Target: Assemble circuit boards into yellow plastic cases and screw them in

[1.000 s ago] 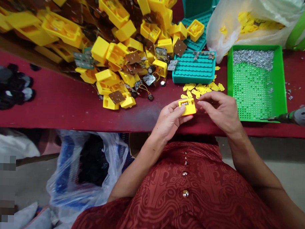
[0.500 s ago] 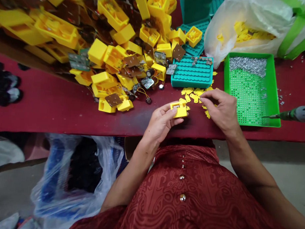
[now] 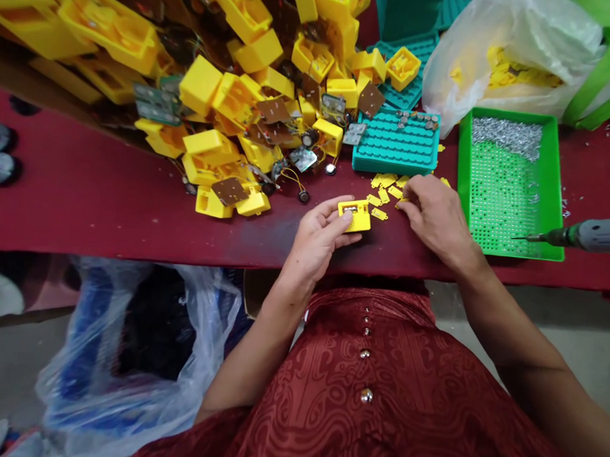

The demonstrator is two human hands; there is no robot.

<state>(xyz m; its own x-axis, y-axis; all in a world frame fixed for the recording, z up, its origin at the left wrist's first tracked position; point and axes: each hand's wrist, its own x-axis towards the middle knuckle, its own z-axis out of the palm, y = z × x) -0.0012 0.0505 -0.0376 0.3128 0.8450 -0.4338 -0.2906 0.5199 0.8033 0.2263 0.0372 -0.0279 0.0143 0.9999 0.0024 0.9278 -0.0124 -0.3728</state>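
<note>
1. Since half a second ago, my right hand (image 3: 435,216) has slid up onto the small yellow tabs (image 3: 384,191); whether its curled fingertips pinch one, I cannot tell.
2. From the head view, my left hand (image 3: 317,239) pinches the yellow casing (image 3: 354,215) between thumb and fingers, just above the red tabletop (image 3: 111,195).
3. Beyond lie a heap of yellow housings (image 3: 239,99), a teal tray (image 3: 395,148), a green tray (image 3: 509,185) and an electric screwdriver (image 3: 579,235); plastic bags (image 3: 130,356) sit on the floor.

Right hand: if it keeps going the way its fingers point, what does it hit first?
The right hand points up-left, fingertips already at the small yellow tabs. Beyond them, probably the teal tray; depth is unclear.
</note>
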